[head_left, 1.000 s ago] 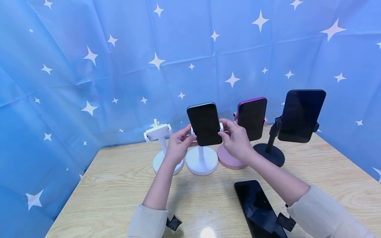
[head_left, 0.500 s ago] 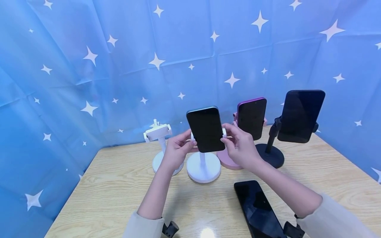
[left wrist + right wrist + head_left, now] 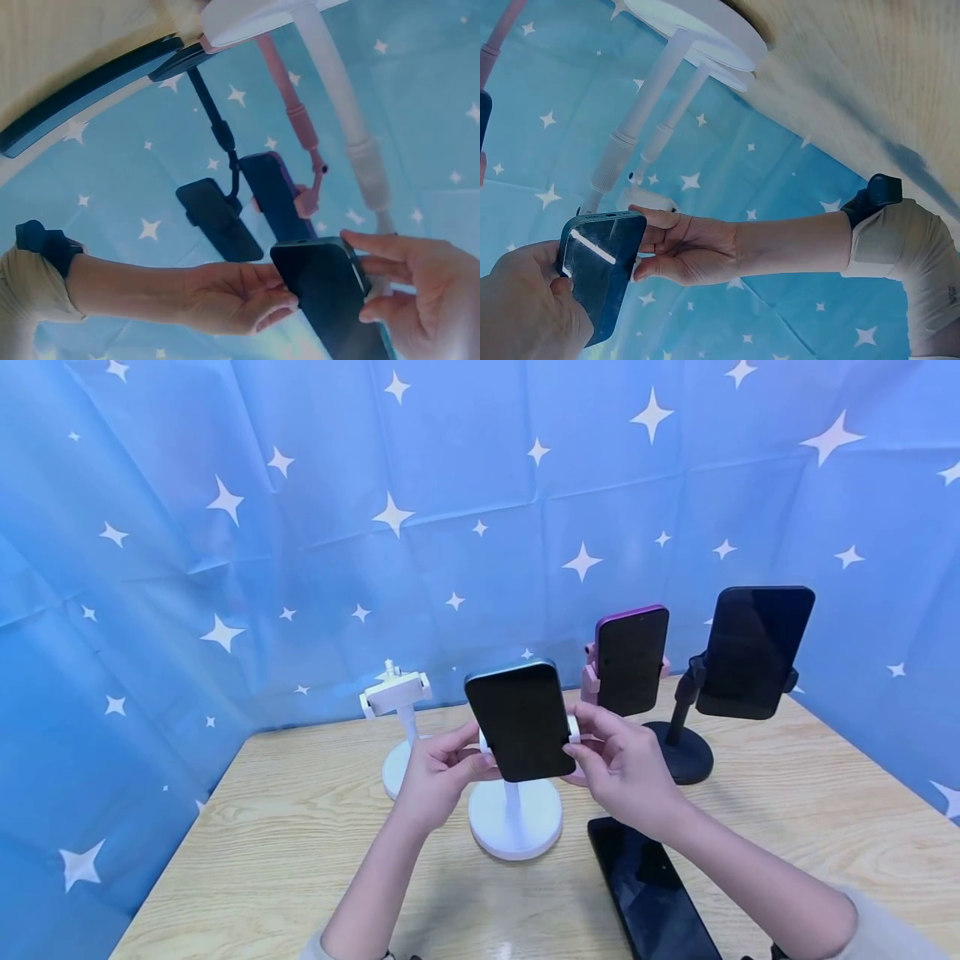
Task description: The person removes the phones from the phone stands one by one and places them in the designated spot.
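A phone with a light blue edge and a dark screen sits in the clamp of a white phone stand. My left hand pinches the clamp's left side between thumb and fingers. On the other side, my right hand pinches the white clamp arm, its thumb by the phone's edge. The screen leans back, facing up toward me. In the left wrist view the phone shows between both hands, and the stand's white pole runs up to its base. Fingertips behind the clamp are partly hidden.
Another white phone stand, with no phone, stands at the left. To the right are a pink stand with a purple-edged phone and a black stand with a black phone. A large dark phone lies on the table.
Both hands have brought the white stand and its phone toward me, away from the row of stands. More of the pink stand's clamp now shows; the other stands stay put.
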A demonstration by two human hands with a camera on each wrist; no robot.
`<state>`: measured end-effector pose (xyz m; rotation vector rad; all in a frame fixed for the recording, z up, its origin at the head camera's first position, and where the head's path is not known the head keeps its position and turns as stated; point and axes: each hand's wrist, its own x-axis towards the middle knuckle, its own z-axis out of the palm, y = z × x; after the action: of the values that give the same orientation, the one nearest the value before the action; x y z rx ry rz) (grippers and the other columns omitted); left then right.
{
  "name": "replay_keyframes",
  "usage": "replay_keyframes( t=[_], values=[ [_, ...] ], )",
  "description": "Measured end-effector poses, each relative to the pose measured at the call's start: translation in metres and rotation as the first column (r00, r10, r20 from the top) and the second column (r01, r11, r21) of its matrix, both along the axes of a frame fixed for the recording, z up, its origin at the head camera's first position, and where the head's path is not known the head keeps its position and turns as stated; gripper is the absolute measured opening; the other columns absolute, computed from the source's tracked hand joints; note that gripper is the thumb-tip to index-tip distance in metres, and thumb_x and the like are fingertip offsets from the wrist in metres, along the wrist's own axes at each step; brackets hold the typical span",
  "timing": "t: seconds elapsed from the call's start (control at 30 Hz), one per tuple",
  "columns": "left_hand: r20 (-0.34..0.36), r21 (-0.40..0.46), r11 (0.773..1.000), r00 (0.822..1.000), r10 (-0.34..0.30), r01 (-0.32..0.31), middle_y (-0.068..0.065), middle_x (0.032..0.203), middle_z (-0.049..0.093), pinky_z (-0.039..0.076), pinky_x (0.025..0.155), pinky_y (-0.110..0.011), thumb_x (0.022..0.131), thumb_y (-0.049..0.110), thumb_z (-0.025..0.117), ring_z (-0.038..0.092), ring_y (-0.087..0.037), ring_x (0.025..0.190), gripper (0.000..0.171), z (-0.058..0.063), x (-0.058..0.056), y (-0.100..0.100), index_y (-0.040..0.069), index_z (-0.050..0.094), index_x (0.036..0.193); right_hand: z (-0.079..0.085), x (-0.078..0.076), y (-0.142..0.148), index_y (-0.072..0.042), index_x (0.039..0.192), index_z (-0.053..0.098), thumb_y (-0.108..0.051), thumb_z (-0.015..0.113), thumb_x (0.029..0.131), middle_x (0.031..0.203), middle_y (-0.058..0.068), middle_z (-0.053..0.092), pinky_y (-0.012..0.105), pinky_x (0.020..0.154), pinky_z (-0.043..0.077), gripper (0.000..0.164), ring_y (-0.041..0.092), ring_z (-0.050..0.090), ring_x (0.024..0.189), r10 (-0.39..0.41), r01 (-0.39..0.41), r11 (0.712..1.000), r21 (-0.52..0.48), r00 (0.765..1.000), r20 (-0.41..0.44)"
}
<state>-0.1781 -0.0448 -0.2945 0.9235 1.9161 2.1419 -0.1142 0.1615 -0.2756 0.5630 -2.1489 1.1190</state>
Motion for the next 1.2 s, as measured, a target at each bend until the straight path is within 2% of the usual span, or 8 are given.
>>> replay_keyframes(
  t=[0.13,0.37,0.57,0.63,0.73,0.93,1.2],
  values=[
    [0.019,-0.005,1.000,1.000,-0.004,0.004,-0.024,0.110,0.062,0.052,0.079,-0.037,0.082,-0.002,0.063,0.068,-0.016,0.081,0.044,0.000,0.010,-0.002,-0.001,0.053,0.126,0.000,0.011,0.001,0.010,0.110,0.056,0.021,0.063,0.071,0.093,0.016,0.065,0.018,0.059,0.052,0.041,0.009,0.064,0.073,0.022,-0.022,1.000,-0.014,1.000,-0.021],
    [0.000,0.012,0.999,0.999,-0.037,0.037,-0.032,0.106,0.060,0.051,0.080,-0.037,0.080,-0.005,0.064,0.068,-0.014,0.078,0.044,0.000,0.022,-0.001,-0.007,0.053,0.122,-0.001,0.023,0.003,0.012,0.108,0.057,0.026,0.063,0.065,0.096,0.019,0.065,0.013,0.065,0.050,0.046,0.001,0.061,0.073,0.044,-0.047,0.998,-0.032,0.994,-0.102],
    [-0.023,0.048,0.996,0.997,-0.069,0.070,-0.038,0.104,0.057,0.052,0.078,-0.036,0.079,-0.006,0.064,0.068,-0.010,0.076,0.044,-0.001,0.028,0.001,-0.012,0.051,0.121,-0.005,0.027,0.006,0.010,0.109,0.058,0.031,0.063,0.059,0.102,-0.003,0.064,0.011,0.061,0.049,0.054,0.001,0.059,0.071,0.061,-0.069,0.996,-0.051,0.986,-0.157],
    [-0.034,0.055,0.995,0.996,-0.081,0.083,-0.038,0.104,0.056,0.052,0.078,-0.035,0.079,-0.005,0.065,0.067,-0.010,0.076,0.045,-0.002,0.029,0.001,-0.013,0.051,0.120,-0.006,0.029,0.006,0.010,0.110,0.058,0.031,0.062,0.059,0.106,-0.008,0.063,0.012,0.061,0.050,0.056,0.002,0.060,0.072,0.069,-0.079,0.995,-0.058,0.986,-0.155],
    [-0.050,0.055,0.994,0.994,-0.093,0.096,-0.039,0.105,0.056,0.052,0.078,-0.034,0.079,-0.002,0.066,0.067,-0.009,0.076,0.046,-0.004,0.030,0.001,-0.014,0.050,0.120,-0.008,0.031,0.007,0.010,0.110,0.058,0.032,0.061,0.060,0.108,-0.006,0.063,0.013,0.064,0.050,0.055,0.003,0.061,0.074,0.081,-0.092,0.993,-0.075,0.987,-0.138],
    [-0.080,0.076,0.989,0.990,-0.119,0.125,-0.039,0.111,0.052,0.053,0.075,-0.031,0.079,0.000,0.067,0.066,-0.006,0.078,0.047,-0.008,0.033,0.001,-0.017,0.047,0.119,-0.012,0.036,0.009,0.011,0.109,0.058,0.032,0.060,0.061,0.099,0.000,0.066,0.015,0.065,0.051,0.052,0.002,0.063,0.077,0.089,-0.099,0.990,-0.102,0.991,-0.100],
    [-0.127,0.088,0.986,0.983,-0.132,0.143,-0.041,0.108,0.052,0.053,0.074,-0.031,0.080,0.006,0.068,0.066,-0.007,0.080,0.049,-0.009,0.035,0.002,-0.019,0.048,0.117,-0.016,0.037,0.012,0.010,0.108,0.058,0.031,0.062,0.061,0.102,-0.009,0.065,0.014,0.061,0.050,0.051,0.002,0.062,0.076,0.117,-0.129,0.985,-0.114,0.988,-0.102]
  ],
)
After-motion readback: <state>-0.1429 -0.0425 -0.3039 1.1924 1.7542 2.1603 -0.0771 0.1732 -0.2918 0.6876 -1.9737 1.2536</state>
